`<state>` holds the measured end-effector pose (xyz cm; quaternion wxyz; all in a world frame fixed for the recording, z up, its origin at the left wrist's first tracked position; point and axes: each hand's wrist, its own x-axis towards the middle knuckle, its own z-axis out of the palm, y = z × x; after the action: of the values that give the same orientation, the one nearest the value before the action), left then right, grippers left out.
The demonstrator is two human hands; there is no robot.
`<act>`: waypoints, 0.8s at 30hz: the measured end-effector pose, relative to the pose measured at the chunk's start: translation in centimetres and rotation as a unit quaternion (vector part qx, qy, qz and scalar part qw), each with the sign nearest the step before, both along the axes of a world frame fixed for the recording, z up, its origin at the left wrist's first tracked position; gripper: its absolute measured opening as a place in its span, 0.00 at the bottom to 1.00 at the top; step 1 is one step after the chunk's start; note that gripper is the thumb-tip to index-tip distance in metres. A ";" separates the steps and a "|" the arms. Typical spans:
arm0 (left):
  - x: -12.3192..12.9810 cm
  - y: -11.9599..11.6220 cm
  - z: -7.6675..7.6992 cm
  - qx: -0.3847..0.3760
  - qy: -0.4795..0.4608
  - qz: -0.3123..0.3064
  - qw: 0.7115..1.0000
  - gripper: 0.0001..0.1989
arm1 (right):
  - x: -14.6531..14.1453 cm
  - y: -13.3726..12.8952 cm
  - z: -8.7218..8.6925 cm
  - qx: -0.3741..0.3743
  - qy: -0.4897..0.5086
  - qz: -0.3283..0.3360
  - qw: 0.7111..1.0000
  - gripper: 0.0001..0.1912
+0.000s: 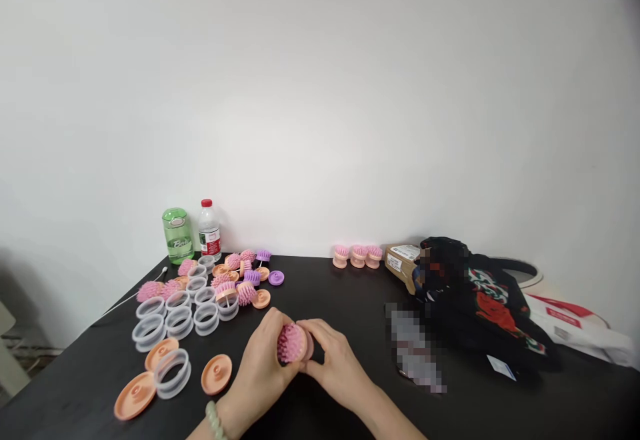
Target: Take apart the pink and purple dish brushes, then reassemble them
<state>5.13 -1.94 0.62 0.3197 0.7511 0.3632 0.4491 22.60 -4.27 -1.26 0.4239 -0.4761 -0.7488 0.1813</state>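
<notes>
Between my two hands, low in the middle of the view, is a pink bristle brush [292, 343] lying on its side, bristles facing left. My left hand [264, 353] wraps round the bristle end, a beaded bracelet on its wrist. From the other side my right hand [333, 360] grips the pale pink base of the same brush with thumb and fingers. Left of my hands lies an orange disc [217, 374] with a small knob. Beyond it are several clear plastic rings [206, 319] and loose pink bristle heads [246, 293].
Three pink brushes [358, 257] stand in a row by the wall. A green bottle [178, 236] and a red-capped water bottle [209, 230] stand at the back left. Rightward are a cardboard box [401, 265], a black bag [480, 307] and a white bag [580, 327].
</notes>
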 end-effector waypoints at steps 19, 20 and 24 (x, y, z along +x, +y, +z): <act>-0.3 0.9 -3.3 0.003 0.014 -0.007 1.000 0.42 | 4.2 9.0 -2.3 -0.030 -0.083 -0.254 0.963 0.09; -0.2 0.9 -3.5 0.010 0.010 -0.007 1.000 0.43 | 4.8 10.2 -2.3 -0.041 -0.087 -0.276 0.956 0.08; 0.5 1.0 -4.4 0.013 0.009 -0.001 1.000 0.47 | 7.2 14.4 -2.3 -0.098 -0.106 -0.347 0.926 0.08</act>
<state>5.60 -0.95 -3.76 0.3071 0.7596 0.3595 0.4467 29.80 10.17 -3.56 0.3296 -0.7622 -0.5554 0.0440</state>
